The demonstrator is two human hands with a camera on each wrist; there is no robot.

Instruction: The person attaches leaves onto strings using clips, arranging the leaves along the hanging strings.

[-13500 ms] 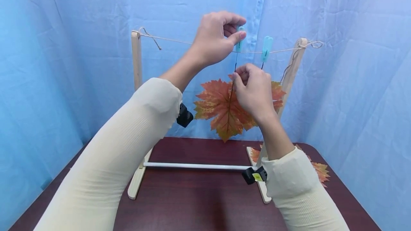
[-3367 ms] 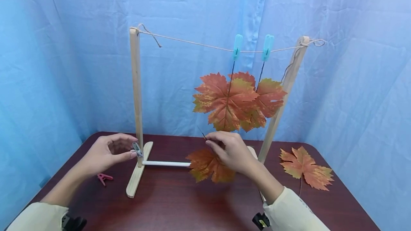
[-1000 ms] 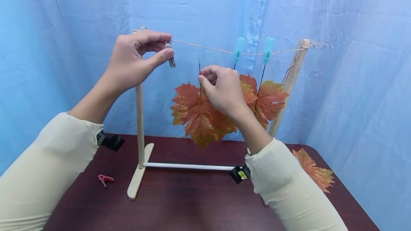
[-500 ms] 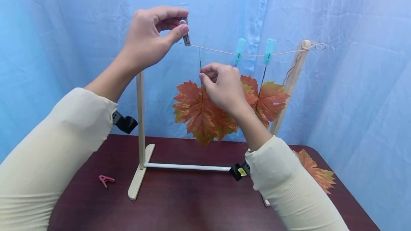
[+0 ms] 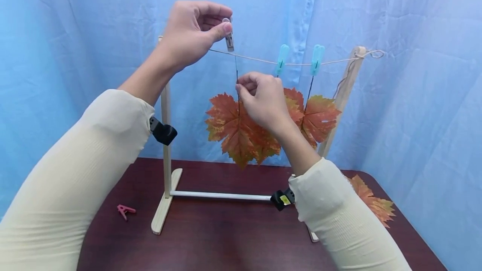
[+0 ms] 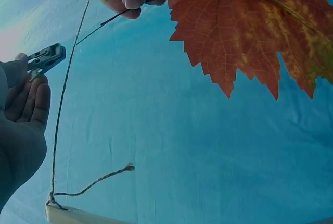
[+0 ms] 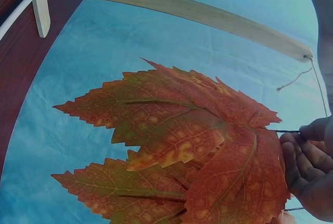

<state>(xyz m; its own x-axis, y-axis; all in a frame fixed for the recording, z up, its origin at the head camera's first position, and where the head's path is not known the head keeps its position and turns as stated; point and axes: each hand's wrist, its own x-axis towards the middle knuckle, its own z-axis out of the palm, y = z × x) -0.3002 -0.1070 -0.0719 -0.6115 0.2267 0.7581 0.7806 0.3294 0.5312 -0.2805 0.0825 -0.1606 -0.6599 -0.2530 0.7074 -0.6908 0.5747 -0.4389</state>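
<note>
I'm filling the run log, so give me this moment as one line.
left grip: holding grey clothespin, apart from string | right grip: pinching leaf stem | pink clothespin: on table

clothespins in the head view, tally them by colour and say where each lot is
Light blue clothespins: 2, clipped on the string
Grey clothespin: 1, held in the left hand
Pink clothespin: 1, lying on the table
Total: 4
</note>
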